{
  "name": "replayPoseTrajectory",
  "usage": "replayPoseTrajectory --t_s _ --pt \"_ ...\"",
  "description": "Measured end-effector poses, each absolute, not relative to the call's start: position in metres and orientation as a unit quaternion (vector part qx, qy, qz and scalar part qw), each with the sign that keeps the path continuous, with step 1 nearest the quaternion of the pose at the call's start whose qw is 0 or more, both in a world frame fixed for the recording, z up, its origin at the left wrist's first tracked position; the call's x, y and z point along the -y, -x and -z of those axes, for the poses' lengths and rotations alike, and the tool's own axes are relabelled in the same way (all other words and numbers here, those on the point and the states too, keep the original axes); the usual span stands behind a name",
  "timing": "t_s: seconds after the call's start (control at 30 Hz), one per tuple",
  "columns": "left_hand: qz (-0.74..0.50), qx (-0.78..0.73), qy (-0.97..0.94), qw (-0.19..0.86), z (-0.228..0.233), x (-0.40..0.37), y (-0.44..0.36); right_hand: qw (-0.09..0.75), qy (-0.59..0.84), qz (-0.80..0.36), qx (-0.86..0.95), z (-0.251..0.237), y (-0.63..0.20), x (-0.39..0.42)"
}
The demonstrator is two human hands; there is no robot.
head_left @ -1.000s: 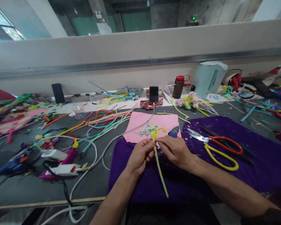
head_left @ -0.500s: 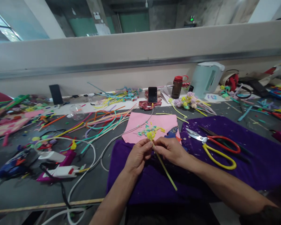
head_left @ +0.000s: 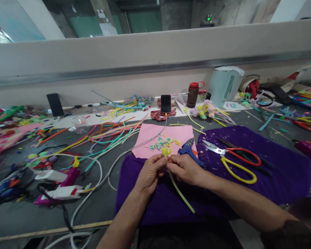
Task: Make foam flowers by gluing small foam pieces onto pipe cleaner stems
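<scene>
Both hands, left hand (head_left: 150, 171) and right hand (head_left: 184, 169), are pinching a yellow-green pipe cleaner (head_left: 180, 193) together over the purple cloth (head_left: 274, 173) at frame center.

A cloth (head_left: 248, 186) is lying on the surface (head_left: 28, 207), with a paper sheet (head_left: 155, 135) overlapping its far left edge. Scissors (head_left: 233, 160) are resting on the cloth, right of a glue gun (head_left: 188, 152). Behind the sheet a phone (head_left: 166, 103) is standing, with a bottle (head_left: 192, 94) and kettle (head_left: 225, 84) sitting to its right.
</scene>
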State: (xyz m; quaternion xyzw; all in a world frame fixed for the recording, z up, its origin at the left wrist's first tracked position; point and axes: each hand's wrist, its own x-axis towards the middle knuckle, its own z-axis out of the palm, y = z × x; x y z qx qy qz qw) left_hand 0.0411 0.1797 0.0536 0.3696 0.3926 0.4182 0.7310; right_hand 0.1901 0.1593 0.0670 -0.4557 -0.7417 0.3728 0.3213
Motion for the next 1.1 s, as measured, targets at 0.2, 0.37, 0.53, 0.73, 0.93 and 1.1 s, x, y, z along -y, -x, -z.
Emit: replayPoseTrajectory --t_s 0.2,0.37,0.53,0.73,0.93,1.1 --pt "-0.436 -0.401 -0.351 0.725 -0.061 -0.183 -0.039 0.307 0.468 -0.360 0.746 -0.087 -0.219 -0.170" --pt "-0.429 -0.391 -0.331 0.744 -0.064 -0.185 -0.035 0.249 0.577 -0.198 0.753 -0.097 -0.250 -0.205" --pt "-0.458 -0.368 -0.317 0.745 -0.066 -0.186 -0.032 0.054 0.632 -0.060 0.771 -0.095 -0.244 -0.254" --pt "-0.498 -0.356 -0.287 0.737 -0.071 -0.189 -0.024 -0.055 0.640 -0.060 0.764 -0.089 -0.219 -0.278" --pt "-0.495 -0.352 -0.280 0.743 -0.071 -0.190 -0.021 -0.081 0.639 -0.054 0.763 -0.082 -0.212 -0.278" --pt "-0.487 -0.350 -0.284 0.748 -0.070 -0.189 -0.021 -0.039 0.639 -0.084 0.764 -0.079 -0.214 -0.283"
